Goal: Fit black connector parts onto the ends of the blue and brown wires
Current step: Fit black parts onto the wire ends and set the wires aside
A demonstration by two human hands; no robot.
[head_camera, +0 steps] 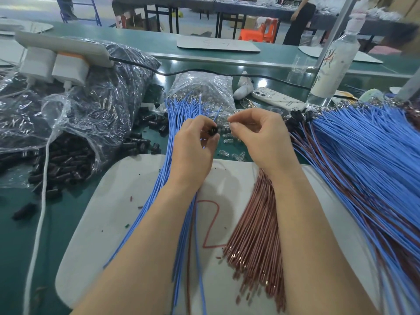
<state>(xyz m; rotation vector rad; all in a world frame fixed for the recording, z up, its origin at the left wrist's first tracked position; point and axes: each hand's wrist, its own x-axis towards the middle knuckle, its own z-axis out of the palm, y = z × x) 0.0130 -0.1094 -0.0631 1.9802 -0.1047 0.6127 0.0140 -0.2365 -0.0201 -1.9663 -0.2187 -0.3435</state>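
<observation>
Black connector (pixel 213 131) pinched in left hand (pixel 193 151); right hand (pixel 261 137) fingertips drawn together, held thing cannot be told. Many fitted wires (pixel 363 155) piled right; blue wires (pixel 175 108), brown wires (pixel 256 223) on board (pixel 113 201) left unfitted. Progress judged roughly midway.

Fingers of the left hand (pixel 193 146) hide most of the black connector (pixel 212 131). Whether the right hand (pixel 263 137) pinches anything is unclear.

Left hand (pixel 193 142) pinches a black connector (pixel 212 130) above the blue wire bundle (pixel 179 114). Right hand (pixel 259 135) is just beside it with fingertips pinched; whatever's in them is too small to tell. Brown wire bundle (pixel 256 235) lies on the grey board (pixel 109 212) under the right forearm. Bag of black connectors (pixel 68 160) at left, mixed blue/brown pile (pixel 363 155) at right.
</observation>
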